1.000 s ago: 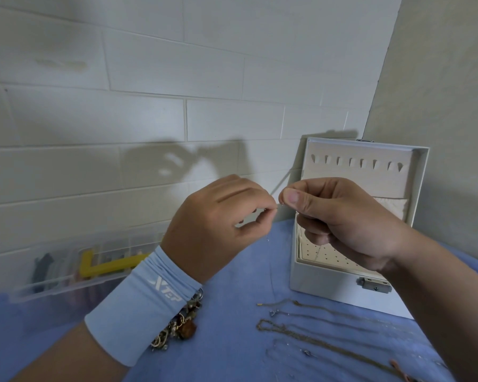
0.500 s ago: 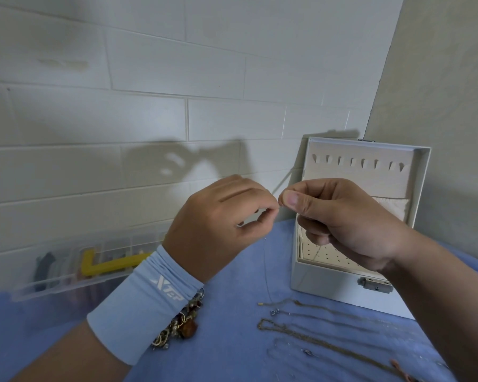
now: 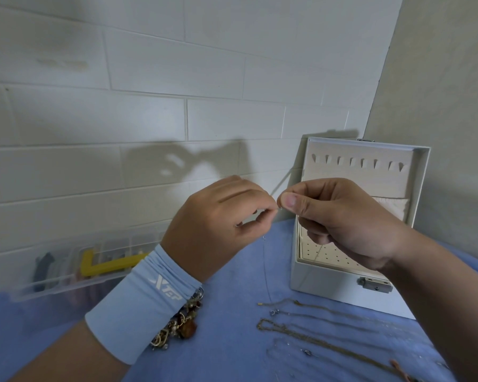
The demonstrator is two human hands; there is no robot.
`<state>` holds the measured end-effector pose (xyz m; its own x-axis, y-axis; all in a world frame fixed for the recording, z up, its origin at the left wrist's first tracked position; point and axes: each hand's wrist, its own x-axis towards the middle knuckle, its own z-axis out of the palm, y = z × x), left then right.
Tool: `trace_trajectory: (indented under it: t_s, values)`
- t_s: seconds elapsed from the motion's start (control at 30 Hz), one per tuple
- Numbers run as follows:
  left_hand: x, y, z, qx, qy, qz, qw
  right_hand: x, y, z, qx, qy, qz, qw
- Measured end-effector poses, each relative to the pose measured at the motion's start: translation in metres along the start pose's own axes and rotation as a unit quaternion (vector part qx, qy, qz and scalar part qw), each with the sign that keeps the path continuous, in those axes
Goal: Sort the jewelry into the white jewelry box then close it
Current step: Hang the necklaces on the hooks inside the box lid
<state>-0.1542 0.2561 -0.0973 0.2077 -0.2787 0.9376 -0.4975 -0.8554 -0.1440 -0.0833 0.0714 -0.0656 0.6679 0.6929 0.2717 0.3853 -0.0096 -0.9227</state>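
One hair-thin chain [image 3: 264, 260] dangling, pinched by left hand [image 3: 218, 219], right hand [image 3: 342, 221].

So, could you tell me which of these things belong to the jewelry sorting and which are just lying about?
Part of the job:
white jewelry box, lid open
thin chain, pinched by left hand and right hand
loose chains on the blue cloth
charm cluster by the left wrist

Lying about:
clear plastic organiser by the wall
yellow piece inside it
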Motion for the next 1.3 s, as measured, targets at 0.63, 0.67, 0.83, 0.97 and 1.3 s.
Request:
trace_trajectory:
  t_s: [0.63, 0.67, 0.83, 0.97, 1.3]
  values:
    - [-0.004, 0.0, 0.004, 0.014, -0.009, 0.001, 1.0, -0.001, -0.004, -0.005, -0.039, -0.006, 0.05, 0.998]
    - [-0.005, 0.0, 0.004, 0.013, -0.008, -0.001, 1.0, 0.0, -0.003, -0.006, -0.044, -0.009, 0.053, 0.998]
    - [-0.006, -0.001, 0.004, 0.017, -0.009, -0.002, 1.0, 0.0, -0.001, -0.008, -0.065, -0.018, 0.064, 0.996]
    - [-0.007, 0.0, 0.005, 0.02, -0.017, -0.002, 1.0, -0.001, 0.0, -0.009, -0.089, -0.023, 0.063, 0.994]
    - [-0.007, 0.004, 0.006, -0.002, -0.048, -0.03, 0.998, -0.004, -0.001, -0.01, -0.199, -0.083, 0.031, 0.976]
